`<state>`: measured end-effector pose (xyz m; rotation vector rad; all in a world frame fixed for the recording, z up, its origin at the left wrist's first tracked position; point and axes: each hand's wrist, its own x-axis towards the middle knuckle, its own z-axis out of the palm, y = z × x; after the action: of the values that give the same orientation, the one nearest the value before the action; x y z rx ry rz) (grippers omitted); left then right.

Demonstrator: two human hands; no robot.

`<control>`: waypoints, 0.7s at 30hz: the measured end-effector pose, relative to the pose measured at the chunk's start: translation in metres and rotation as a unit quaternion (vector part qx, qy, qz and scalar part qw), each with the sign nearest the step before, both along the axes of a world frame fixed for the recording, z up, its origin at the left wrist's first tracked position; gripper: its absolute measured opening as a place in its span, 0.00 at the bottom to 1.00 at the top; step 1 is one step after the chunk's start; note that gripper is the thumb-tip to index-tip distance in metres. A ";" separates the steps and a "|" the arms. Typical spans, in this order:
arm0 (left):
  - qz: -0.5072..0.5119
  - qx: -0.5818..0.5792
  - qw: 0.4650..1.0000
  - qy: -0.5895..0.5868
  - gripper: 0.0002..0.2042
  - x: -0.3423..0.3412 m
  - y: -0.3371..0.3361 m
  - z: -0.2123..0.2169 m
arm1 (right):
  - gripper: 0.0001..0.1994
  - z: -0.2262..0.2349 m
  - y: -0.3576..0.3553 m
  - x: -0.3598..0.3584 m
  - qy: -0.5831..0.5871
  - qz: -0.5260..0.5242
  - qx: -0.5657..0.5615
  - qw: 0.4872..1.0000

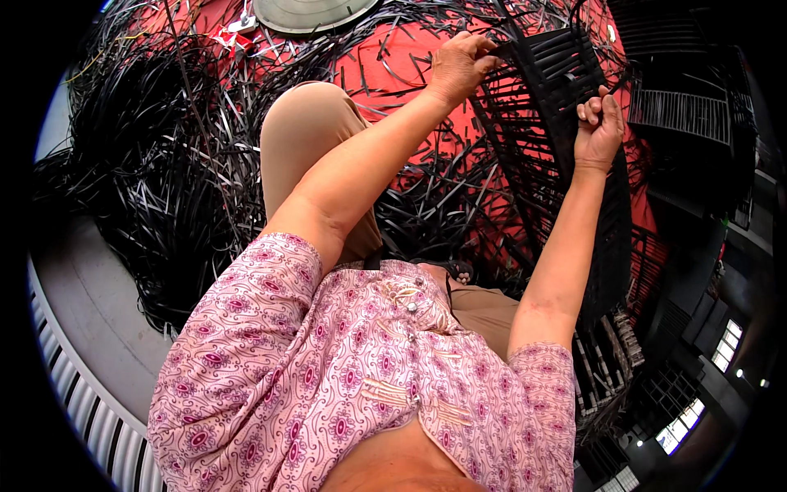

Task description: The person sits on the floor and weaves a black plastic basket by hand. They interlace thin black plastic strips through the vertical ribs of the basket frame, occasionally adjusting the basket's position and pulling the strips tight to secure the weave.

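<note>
A half-woven black panel of flat strips [566, 98] stands tilted in front of me, over a red mat [410, 57]. My left hand [459, 64] pinches a black strip at the panel's upper left edge. My right hand [598, 123] is closed around a strip on the panel's right side, fingers curled tight. Both forearms reach up from my pink patterned top, and my bent knee in tan trousers [316, 131] lies under my left arm.
A big loose heap of black strips [164, 164] covers the floor to the left. A round grey disc [311, 12] lies at the top. Finished black woven panels [680, 115] stand at the right. A corrugated grey surface [82, 385] runs along the lower left.
</note>
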<state>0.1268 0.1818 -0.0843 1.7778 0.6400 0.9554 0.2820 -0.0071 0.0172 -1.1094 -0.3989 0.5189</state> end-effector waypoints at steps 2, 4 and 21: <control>-0.021 -0.028 0.999 -0.021 0.13 0.002 0.004 -0.005 | 0.10 -0.001 0.000 0.002 0.002 0.007 0.007 1.000; -0.039 -0.049 0.998 -0.033 0.14 0.004 0.009 -0.012 | 0.10 -0.001 0.001 0.002 0.000 0.007 0.009 1.000; -0.184 -0.314 0.930 0.053 0.13 0.004 0.003 -0.044 | 0.10 0.000 0.001 -0.001 0.017 0.003 0.017 1.000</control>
<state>0.1304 0.1852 -0.1281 1.3053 0.5687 0.3372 0.2810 -0.0062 0.0177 -1.0658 -0.3804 0.5348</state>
